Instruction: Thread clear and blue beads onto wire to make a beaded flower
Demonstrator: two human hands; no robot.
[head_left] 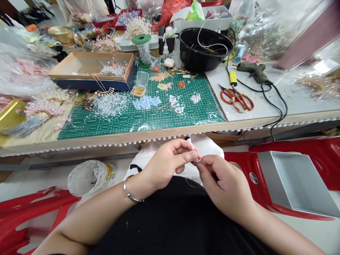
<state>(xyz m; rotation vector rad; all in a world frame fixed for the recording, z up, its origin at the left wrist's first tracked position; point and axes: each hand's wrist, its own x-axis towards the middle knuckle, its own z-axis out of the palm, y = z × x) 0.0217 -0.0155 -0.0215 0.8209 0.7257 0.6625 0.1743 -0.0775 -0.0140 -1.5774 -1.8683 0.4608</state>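
Above my lap, my left hand (168, 161) pinches a small pale lilac-and-white beaded flower ornament (190, 143) between thumb and fingers. My right hand (224, 180) meets it at the ornament's lower end, thumb and forefinger pressed together on what looks like a thin wire (191, 185); most of it is hidden. On the green cutting mat (119, 125) in front lie clear beads (110, 105), blue petal-shaped pieces (147, 102), white-lilac pieces (176, 104) and a little open box of gold beads (138, 91).
Orange-handled scissors (236, 99) and a glue gun (253, 72) with its cable lie at the right. Behind the mat stand a black basin (205, 53), a green spool (142, 39) and a cardboard box (92, 83). Red stools (255, 177) and a white bucket (85, 177) flank me.
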